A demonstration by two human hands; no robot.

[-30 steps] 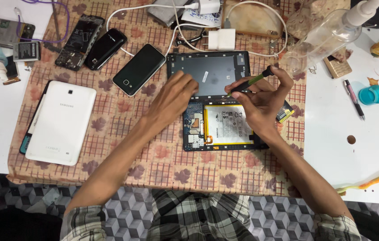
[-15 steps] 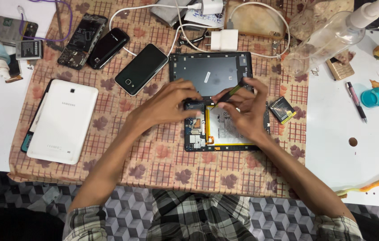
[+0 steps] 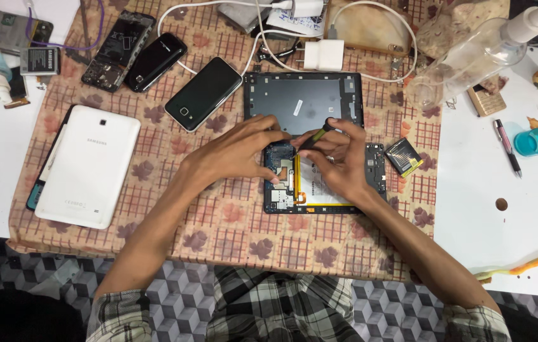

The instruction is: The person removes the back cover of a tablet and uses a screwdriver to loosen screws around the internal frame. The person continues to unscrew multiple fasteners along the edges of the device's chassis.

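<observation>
An opened tablet lies on the patterned cloth, its circuit board and yellow-edged battery exposed. Just beyond it rests the dark back cover. My right hand pinches a small screwdriver with a green-and-black handle, its tip down on the board near the tablet's top left. My left hand lies on the tablet's top left corner, fingers pressing the board beside the tool tip.
A white tablet lies at left. Black phones and a stripped phone sit at the back, with white chargers and cables. A small battery, clear spray bottle, pen, blue cap and orange toothbrush are at right.
My right hand has brought the screwdriver down from above the back cover onto the board. My left hand has stayed on the tablet's top left corner.
</observation>
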